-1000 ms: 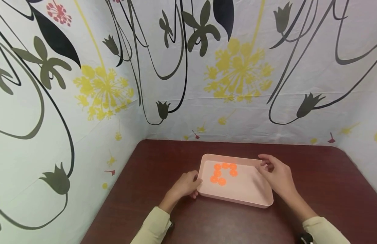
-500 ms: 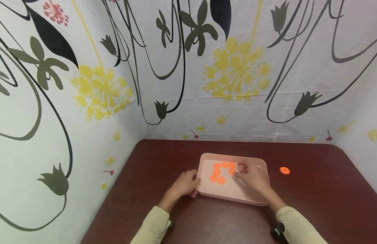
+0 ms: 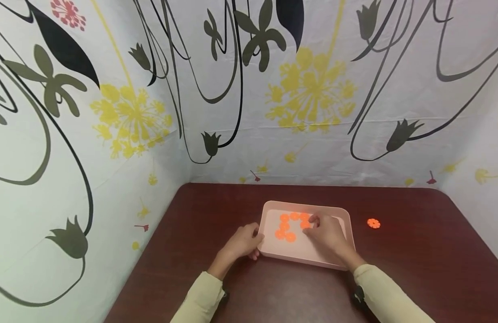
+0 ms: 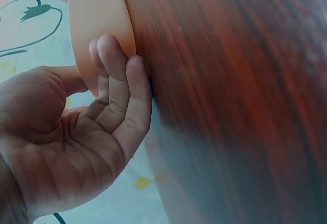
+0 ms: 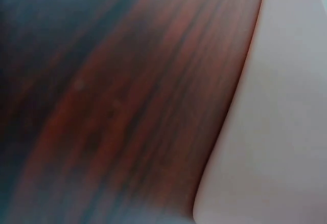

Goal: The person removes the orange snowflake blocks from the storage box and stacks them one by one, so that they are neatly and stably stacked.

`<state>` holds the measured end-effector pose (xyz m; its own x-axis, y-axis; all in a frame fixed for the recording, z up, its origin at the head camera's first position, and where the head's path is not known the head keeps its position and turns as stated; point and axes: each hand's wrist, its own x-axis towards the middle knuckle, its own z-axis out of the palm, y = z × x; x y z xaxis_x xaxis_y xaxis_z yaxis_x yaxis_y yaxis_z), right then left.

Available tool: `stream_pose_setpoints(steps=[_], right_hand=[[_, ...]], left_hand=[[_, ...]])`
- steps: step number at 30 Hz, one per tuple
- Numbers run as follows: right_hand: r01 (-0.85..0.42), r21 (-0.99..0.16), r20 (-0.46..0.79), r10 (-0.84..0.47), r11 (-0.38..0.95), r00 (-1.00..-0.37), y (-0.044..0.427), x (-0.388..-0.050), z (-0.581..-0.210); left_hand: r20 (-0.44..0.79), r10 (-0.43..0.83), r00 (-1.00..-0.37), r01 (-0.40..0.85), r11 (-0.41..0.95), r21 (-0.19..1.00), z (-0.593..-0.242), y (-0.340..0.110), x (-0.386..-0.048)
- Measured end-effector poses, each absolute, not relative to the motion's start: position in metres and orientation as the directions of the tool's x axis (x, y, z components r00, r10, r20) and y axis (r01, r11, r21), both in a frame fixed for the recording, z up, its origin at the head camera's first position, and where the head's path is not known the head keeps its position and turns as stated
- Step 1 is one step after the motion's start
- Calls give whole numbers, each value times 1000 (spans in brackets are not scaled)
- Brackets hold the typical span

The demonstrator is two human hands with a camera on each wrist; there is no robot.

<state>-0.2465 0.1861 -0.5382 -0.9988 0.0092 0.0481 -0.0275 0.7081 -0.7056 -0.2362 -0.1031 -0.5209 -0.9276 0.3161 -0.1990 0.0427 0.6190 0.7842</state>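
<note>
In the head view, a shallow pale pink tray [image 3: 325, 257] lies on the table. Several flat orange flower-shaped pieces [image 3: 290, 237] form a bent row in its left half. My left hand [image 3: 240, 242] grips the tray's left edge, thumb over the rim; in the left wrist view that hand [image 4: 82, 127] has its fingers against the tray's outer wall [image 4: 102, 14]. Over the tray, my right hand [image 3: 328, 233] pinches at the orange piece at the row's right end, thumb and index finger on either side. Its fingertips partly hide that piece. The right wrist view shows no fingers.
One more orange flower-shaped piece [image 3: 374, 223] lies on the dark wooden table [image 3: 265, 296], right of the tray. A white cloth with printed flowers [image 3: 249, 98] hangs behind the table and along its sides.
My right hand has moved left from the tray's right rim to the row of orange pieces, uncovering the loose piece on the table. My left hand keeps its grip on the tray.
</note>
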Motion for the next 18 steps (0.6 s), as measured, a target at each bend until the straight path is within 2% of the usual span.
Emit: stream_pose_setpoints(steps=[18], right_hand=[[-111, -628, 182, 6, 770, -983, 179, -253, -540]], left_hand=[[-217, 311, -925, 17, 605, 796, -517, -103, -235]])
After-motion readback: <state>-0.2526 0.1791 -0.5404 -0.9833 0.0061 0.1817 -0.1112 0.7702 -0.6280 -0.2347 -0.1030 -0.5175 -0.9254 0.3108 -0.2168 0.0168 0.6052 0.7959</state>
